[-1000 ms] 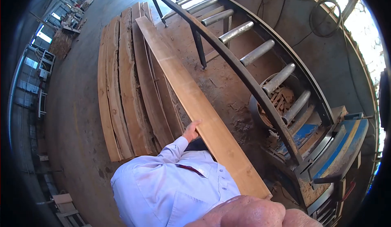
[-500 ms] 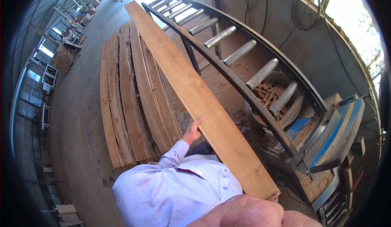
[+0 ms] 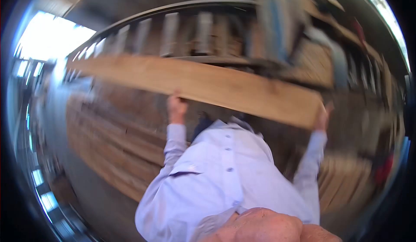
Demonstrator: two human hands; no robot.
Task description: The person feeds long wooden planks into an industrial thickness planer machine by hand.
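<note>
Evidently to share its weight, the right hand [image 3: 322, 117] grasps the board [image 3: 199, 82] at its right end and the left hand [image 3: 177, 108] grips the near edge farther along, the long left part jutting beyond both. It stretches before the shirt [image 3: 234, 168], along the near edge of the roller stand [image 3: 170, 34]; blur hides whether they touch.

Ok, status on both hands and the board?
Left hand gripping board, near edge. Right hand at its right end, blurred. Roller conveyor just beyond; contact unclear.
</note>
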